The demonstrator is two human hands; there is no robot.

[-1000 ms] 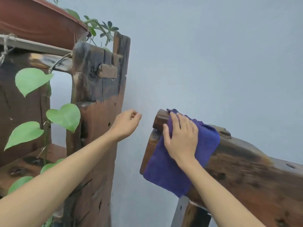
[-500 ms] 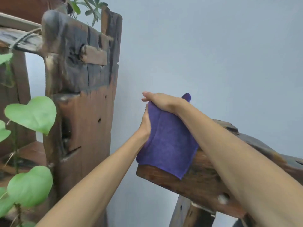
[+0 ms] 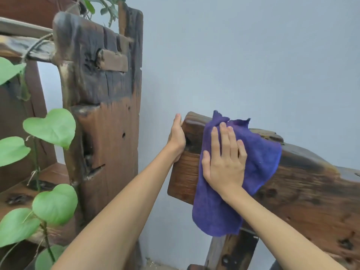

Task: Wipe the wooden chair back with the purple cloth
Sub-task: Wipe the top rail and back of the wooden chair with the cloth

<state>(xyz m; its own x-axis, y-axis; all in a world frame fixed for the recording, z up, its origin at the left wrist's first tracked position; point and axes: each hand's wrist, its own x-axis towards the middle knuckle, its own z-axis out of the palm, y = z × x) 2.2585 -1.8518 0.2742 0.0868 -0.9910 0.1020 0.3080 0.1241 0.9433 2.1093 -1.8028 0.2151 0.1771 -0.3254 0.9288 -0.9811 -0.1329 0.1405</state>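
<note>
On the wooden chair back, the purple cloth lies under the right hand's flat, spread fingers; the left hand grips the back's end.

No readable text, labels, brands or numbers anywhere in view.

We face a plain pale blue-grey wall, evenly lit, with no hard shadows on it. At left we see a tall shelf unit of dark, weathered wood, its upper part blackened and cracked, with a wooden peg through the upright. A vine with heart-shaped green leaves climbs beside it. Small-leaved foliage shows above the shelf top. At the wall's foot we see a strip of gritty floor.
</note>
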